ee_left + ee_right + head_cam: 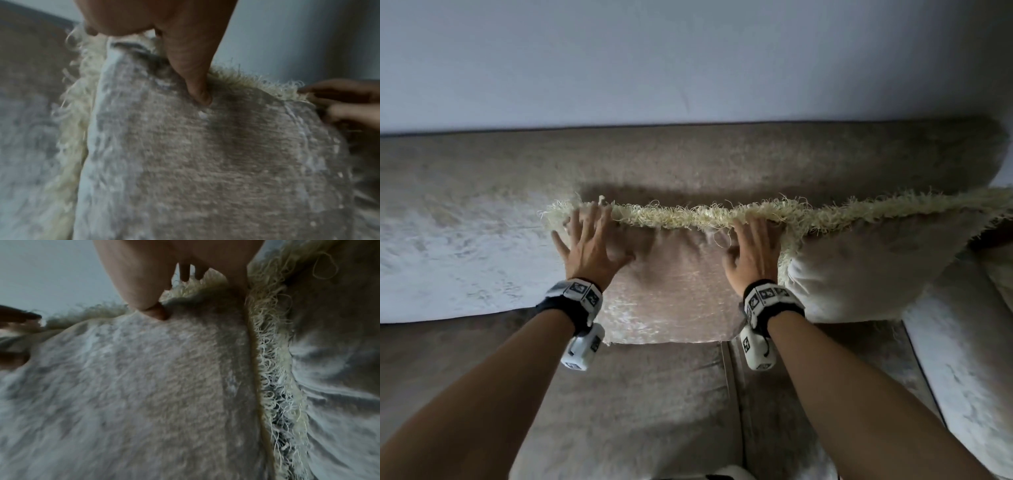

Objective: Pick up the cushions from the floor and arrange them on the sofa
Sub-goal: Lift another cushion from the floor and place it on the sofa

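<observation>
A beige velvet cushion (pixel 671 298) with a cream fringe stands upright on the sofa seat (pixel 637 394) and leans on the backrest (pixel 482 178). My left hand (pixel 589 240) lies on its upper left corner, fingers spread and straight over the fringe. My right hand (pixel 753 246) lies flat on the upper right part, fingertips at the fringe. Both thumbs dent the fabric, as the left thumb (pixel 197 81) and the right thumb (pixel 150 305) show on the cushion face (pixel 205 162) (pixel 144 386). A second fringed cushion (pixel 859 267) (pixel 329 369) leans beside it on the right, touching it.
A pale wall (pixel 688 61) rises right behind the backrest. The sofa turns at the right into another pale velvet section (pixel 962 377). A seam between seat cushions (pixel 732 394) runs toward me below the right hand. The floor is out of view.
</observation>
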Motion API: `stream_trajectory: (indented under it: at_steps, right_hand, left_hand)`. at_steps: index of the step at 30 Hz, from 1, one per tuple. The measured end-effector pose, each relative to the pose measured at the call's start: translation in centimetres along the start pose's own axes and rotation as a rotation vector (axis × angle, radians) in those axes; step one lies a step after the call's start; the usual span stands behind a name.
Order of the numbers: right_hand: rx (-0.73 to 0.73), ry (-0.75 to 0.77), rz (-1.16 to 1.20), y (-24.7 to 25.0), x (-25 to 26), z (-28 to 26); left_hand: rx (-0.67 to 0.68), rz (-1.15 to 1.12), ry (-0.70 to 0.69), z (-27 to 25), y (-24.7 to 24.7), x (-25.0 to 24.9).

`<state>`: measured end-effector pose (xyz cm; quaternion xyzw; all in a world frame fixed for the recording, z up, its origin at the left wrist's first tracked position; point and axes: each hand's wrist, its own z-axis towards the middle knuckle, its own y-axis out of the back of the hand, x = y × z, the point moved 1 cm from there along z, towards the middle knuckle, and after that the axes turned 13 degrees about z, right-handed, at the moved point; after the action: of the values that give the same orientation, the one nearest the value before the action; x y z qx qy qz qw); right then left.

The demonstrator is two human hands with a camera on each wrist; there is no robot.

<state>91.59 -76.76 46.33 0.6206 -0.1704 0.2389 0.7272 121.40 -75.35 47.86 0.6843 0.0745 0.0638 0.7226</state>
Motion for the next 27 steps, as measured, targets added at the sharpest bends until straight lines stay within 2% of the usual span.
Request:
stream_trajectory:
  at_steps: [2, 5, 8, 10, 15, 21, 24, 27]
  right_hand:
    - [0.034, -0.075, -0.013, 0.8, -0.5, 1.4]
    - [0.258, -0.171, -0.084, 2.0, -2.1, 4.5]
    - [0.423, -0.148, -0.230, 2.9, -2.4, 6.3]
    - [0.418, -0.123, -0.246, 3.0, -2.2, 6.3]
    - [0.292, -0.050, -0.141, 3.7, -1.9, 6.7]
    - [0.179, 0.038, -0.174, 5.1, -2.1, 8.0]
    - [0.179, 0.027, -0.179, 5.1, -3.1, 8.3]
    - [0.239, -0.046, -0.167, 4.2, -4.2, 8.2]
  left_hand:
    - [0.097, 0.094, -0.072, 1.1, 0.4, 0.5]
    - [0.266, 0.191, -0.078, 2.6, 1.2, 0.4]
    - [0.304, 0.280, -0.066, 3.1, 1.5, -0.3]
    - [0.299, 0.269, -0.033, 3.0, 1.1, -0.7]
    - [0.346, 0.210, 0.070, 3.2, 1.5, -1.4]
    - [0.329, 0.106, 0.147, 2.8, 1.1, -2.5]
    - [0.295, 0.081, 0.184, 2.5, 0.2, -3.4]
    - [0.254, 0.079, 0.124, 3.3, -0.4, -3.9]
